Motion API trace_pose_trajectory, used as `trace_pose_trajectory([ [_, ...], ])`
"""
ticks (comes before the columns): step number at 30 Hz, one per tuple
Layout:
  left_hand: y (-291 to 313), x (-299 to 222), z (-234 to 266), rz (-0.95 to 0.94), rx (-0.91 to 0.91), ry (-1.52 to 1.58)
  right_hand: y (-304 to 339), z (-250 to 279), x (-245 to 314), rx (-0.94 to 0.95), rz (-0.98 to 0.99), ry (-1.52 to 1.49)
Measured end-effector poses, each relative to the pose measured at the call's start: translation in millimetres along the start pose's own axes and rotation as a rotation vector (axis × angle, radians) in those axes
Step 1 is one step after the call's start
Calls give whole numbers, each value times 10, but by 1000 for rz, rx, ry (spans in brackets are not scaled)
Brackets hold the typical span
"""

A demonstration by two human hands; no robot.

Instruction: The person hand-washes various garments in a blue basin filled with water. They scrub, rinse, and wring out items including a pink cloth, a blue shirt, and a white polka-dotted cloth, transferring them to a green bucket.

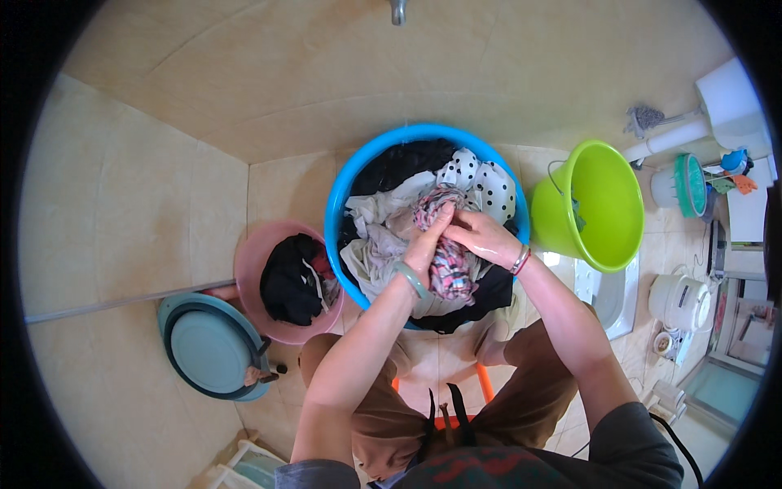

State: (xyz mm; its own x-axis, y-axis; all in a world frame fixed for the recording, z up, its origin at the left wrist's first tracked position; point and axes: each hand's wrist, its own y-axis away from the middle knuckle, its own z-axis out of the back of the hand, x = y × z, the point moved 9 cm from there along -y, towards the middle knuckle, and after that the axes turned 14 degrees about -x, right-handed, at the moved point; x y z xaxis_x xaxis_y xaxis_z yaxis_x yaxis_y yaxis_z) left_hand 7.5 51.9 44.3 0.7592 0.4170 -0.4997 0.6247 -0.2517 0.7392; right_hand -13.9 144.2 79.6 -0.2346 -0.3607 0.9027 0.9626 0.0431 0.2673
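Over a big blue basin (336,232) full of clothes, my left hand (423,251) and my right hand (489,239) are closed on a bunched plaid garment (451,275) in pink, white and dark checks. Their fingertips come together at its middle, and its ends stick out above and below them. Around it in the basin lie pale crumpled clothes (376,259), a white cloth with black dots (497,189) and black clothes (397,169). My left wrist carries a pale green bangle; a bracelet and a red band circle the right one.
Left of the basin stands a pink basin (247,297) holding black and red clothes. A grey-green folding basin (210,350) leans by the left wall. At the right is a lime-green bucket (611,200), beside a white floor-level fixture (612,293). A tap (397,11) juts from the wall.
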Motion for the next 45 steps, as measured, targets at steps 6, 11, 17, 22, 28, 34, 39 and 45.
trace_pose_trajectory([
  [6, 254, -35, -213, 265, 261, 173, -293, 584, 271, -396, 323, 265],
  [11, 532, -239, -399, 274, 284, 336, -413, 277, -289, -130, -290, -553],
  [17, 522, -396, -284, 210, 201, 391, -273, 152, -324, -73, -499, -767],
  [22, 335, -303, -94, 144, 145, 278, -194, 198, -81, -135, -431, -896],
  [28, 369, -363, -325, 108, 268, 346, 34, 235, 317, -269, 152, -115],
  [34, 315, -377, -200, 114, 185, 365, 169, 162, 371, -212, 225, 29],
  [39, 287, -227, -224, 187, 248, 284, -9, 380, 316, -128, 61, -405],
  [45, 608, -57, -587, 406, 536, 314, -119, 304, 690, 94, 77, -922],
])
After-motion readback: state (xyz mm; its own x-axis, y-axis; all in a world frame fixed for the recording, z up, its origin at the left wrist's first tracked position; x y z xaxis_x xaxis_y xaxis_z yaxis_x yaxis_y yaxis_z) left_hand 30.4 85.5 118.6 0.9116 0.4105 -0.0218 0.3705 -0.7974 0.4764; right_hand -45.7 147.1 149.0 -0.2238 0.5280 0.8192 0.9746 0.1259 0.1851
